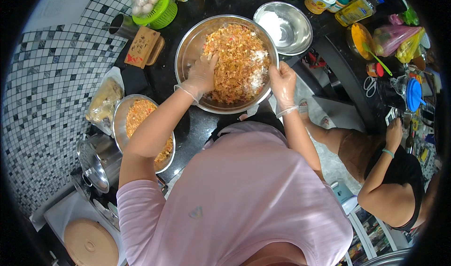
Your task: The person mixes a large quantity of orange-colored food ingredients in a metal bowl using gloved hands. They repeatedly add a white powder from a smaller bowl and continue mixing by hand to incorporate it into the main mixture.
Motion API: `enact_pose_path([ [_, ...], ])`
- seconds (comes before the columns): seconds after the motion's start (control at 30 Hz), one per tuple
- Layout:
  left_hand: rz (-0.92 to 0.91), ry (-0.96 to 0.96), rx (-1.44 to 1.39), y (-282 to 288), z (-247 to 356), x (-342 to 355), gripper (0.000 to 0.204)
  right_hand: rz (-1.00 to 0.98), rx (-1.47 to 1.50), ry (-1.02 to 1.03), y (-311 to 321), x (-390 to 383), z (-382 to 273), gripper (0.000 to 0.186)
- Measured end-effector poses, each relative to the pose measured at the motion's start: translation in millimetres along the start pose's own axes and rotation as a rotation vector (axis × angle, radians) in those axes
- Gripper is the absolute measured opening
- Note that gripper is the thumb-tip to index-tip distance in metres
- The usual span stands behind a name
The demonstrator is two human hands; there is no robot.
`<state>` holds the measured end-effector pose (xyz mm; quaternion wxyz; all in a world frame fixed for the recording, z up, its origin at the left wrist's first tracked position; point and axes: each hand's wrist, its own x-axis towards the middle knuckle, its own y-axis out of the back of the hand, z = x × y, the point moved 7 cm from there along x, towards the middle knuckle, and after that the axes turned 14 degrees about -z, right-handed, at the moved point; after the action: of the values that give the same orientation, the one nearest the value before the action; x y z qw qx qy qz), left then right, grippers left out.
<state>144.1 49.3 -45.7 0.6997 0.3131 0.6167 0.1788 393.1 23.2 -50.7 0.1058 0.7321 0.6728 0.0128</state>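
Observation:
A large steel mixing bowl (188, 40) stands on the black counter, filled with an orange-brown chopped, crumbly mixture (235, 54). White powder (257, 71) lies on the mixture's right side. My left hand (203, 74), in a clear plastic glove, is inside the bowl at its left. Its fingers are apart and touch the edge of the mixture; some fingertips are hidden. My right hand (283, 84), gloved the same way, grips the bowl's right rim, thumb on the inner side.
A smaller steel bowl (297, 33) with white powder stands behind at right. Another bowl (120, 111) of similar mixture sits by my left arm, near a lidded pot (96, 160). Left lie a wooden block (141, 45) and green basket (159, 15). Another person (394, 186) stands at right.

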Motion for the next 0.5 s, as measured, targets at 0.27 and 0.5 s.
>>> enact_pose_path([
  [0.27,0.117,-0.128,-0.652,7,-39,32,0.083,-0.021,-0.007,-0.012,-3,-1,-3,0.026],
  [0.5,0.005,-0.282,-0.728,81,26,-33,0.095,-0.034,0.029,-0.016,-2,-1,-1,0.024],
])
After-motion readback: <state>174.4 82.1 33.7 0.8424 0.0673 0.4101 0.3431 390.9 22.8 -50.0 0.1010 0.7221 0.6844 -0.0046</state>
